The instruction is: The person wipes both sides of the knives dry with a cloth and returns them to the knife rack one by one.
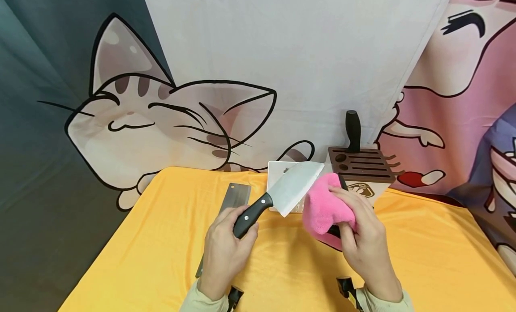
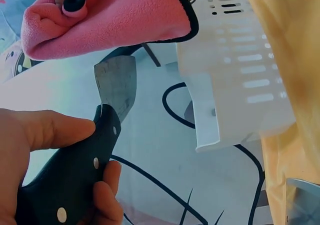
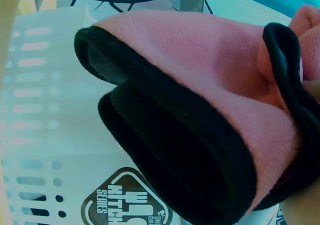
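Note:
My left hand [image 1: 225, 249] grips the black riveted handle of a broad-bladed kitchen knife [image 1: 296, 184], its blade raised and slanting up to the right. In the left wrist view the thumb lies along the knife handle [image 2: 75, 170] and the fingers curl beneath it. Bunched in my right hand [image 1: 367, 240] is a pink cloth [image 1: 326, 204] with black edging, held just right of the blade. Close up in the right wrist view, the cloth [image 3: 210, 55] hangs in folds with a dark underside. Beneath the left hand a cleaver [image 1: 235, 196] lies on the table, partly hidden.
A white knife block [image 1: 380, 186] with a slotted brown top stands at the back, behind the cloth. One black-handled tool [image 1: 353, 130] stands upright in it. A yellow cloth [image 1: 153, 249] covers the table. Printed cartoon curtains [image 1: 306, 70] hang directly behind the table.

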Demonstrator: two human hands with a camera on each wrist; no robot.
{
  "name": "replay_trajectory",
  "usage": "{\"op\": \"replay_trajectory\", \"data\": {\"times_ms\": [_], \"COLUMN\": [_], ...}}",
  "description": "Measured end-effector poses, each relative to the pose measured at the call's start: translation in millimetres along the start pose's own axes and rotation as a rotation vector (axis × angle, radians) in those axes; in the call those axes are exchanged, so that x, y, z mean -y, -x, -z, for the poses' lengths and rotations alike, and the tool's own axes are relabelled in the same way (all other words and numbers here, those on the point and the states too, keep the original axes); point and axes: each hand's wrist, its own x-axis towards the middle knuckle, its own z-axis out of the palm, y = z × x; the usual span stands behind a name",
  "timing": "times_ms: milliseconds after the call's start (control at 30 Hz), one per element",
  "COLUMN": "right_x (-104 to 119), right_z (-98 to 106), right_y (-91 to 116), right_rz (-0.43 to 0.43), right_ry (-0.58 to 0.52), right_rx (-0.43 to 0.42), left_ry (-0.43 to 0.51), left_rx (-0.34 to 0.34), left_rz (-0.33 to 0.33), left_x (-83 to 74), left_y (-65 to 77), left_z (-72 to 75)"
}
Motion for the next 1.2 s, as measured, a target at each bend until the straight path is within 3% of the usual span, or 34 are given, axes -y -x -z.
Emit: {"op": "replay_trajectory", "data": {"times_ms": [233, 433, 733, 967, 1200], "right_x": [0.5, 0.3, 1.4, 3.6, 5.1], "right_z": [-1.7, -3.7, -10.1, -14.0, -14.3], "right_y": [-1.8, -2.3, -1.6, -1.7, -1.9], "right_rz": [-0.013, -0.008, 0.051, 0.075, 0.079], "right_ry": [0.022, 0.026, -0.005, -0.018, -0.023], "right_rx": [-0.095, -0.145, -0.11, -0.079, -0.057], "left_ry": [0.007, 0.073, 0.206, 0.228, 0.243], "left_rx": [0.081, 0.174, 0.329, 0.339, 0.39], "left_rz": [0.025, 0.08, 0.114, 0.094, 0.15], "left_x": [-2.0, -6.1, -9.5, -8.9, -9.2], "left_y": [0.7, 1.7, 2.6, 1.8, 2.1], "left_z": [1.3, 3.8, 5.4, 4.1, 3.6]}}
